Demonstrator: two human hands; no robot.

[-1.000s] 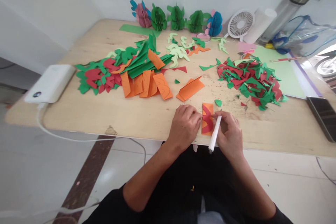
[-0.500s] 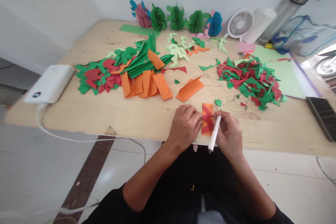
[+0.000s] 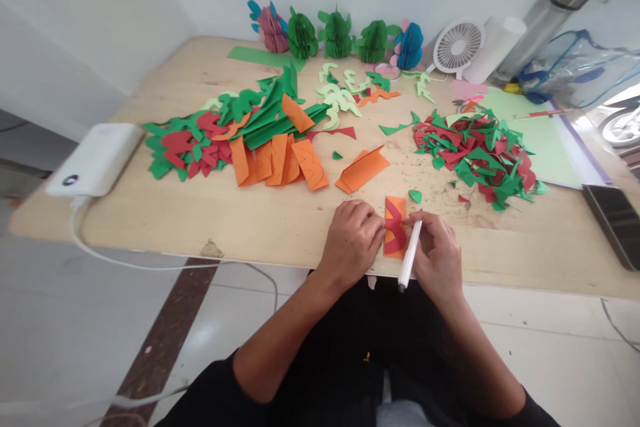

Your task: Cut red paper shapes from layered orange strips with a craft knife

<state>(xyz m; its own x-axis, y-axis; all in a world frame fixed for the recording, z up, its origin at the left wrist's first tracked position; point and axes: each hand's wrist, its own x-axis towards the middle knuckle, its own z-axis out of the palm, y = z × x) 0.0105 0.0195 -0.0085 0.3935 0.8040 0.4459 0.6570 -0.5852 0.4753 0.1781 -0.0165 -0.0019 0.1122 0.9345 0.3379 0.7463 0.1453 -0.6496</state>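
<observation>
Near the front edge of the table lies a folded orange paper strip [image 3: 389, 247] with a wavy red paper cutout [image 3: 395, 230] flat on top of it. At their left side is my left hand [image 3: 355, 233], its fingers curled together and the tips pressed on the paper's edge. My right hand [image 3: 439, 250] is closed around a white pen [image 3: 410, 257], whose dark end points down toward me. The right fingertips also touch the right edge of the papers. A small green scrap [image 3: 415, 196] lies just beyond.
Folded orange papers [image 3: 310, 165] and green and red cutouts [image 3: 175, 143] are heaped to the left. A scrap pile [image 3: 480, 153] lies right, near a phone [image 3: 613, 223]. Paper honeycomb figures [image 3: 336, 35] and a small fan [image 3: 459, 45] stand behind. A power bank [image 3: 97, 157] sits far left.
Both hands stay in nearly the same place at the papers. The pen has shifted very slightly in my right hand.
</observation>
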